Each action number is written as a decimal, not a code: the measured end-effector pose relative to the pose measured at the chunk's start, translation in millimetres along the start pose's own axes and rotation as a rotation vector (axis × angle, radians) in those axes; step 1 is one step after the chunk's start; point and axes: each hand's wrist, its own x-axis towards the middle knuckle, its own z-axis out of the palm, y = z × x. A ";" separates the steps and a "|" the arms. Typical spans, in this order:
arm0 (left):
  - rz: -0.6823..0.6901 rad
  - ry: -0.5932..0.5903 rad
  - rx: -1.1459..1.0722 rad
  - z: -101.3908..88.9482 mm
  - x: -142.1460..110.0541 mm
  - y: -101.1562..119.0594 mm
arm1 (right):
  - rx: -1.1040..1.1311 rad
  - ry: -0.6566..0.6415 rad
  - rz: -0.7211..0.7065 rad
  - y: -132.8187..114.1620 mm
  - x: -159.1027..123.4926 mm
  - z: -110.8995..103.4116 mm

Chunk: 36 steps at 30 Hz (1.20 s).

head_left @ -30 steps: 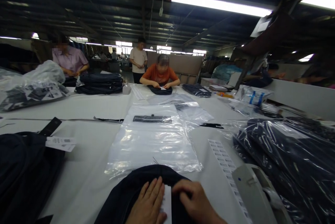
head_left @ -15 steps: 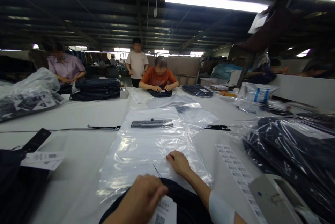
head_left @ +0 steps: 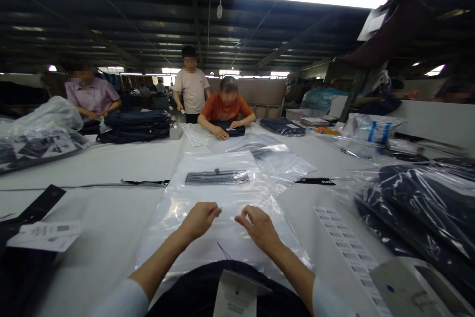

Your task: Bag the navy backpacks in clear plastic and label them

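My left hand (head_left: 202,219) has its fingers curled together above the stack of clear plastic bags (head_left: 170,218). Opposite it, with a small gap between, my right hand (head_left: 259,228) is bent with thumb and fingertips close together over the same plastic. Whether either hand pinches the thin film I cannot make out. Below my wrists lies a folded dark garment (head_left: 200,290), cut off by the bottom edge. On it rests a white paper hang tag (head_left: 235,297), and a thin dark string sticks out over the plastic.
Bagged dark garments (head_left: 419,208) are piled at right, beside a sheet of barcode stickers (head_left: 349,248) and a grey device (head_left: 415,287). A tagged dark garment (head_left: 25,267) lies at left. Across the table a person in orange (head_left: 227,109) handles a dark garment.
My left hand has left the hang tag and moved forward over the plastic bags, level with my right hand. The tag now lies free on the garment. My right hand's fingers have curled.
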 end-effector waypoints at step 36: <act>-0.474 0.342 0.123 -43.9 -41.8 -86.9 | -0.240 0.306 0.117 76.4 -41.1 -64.6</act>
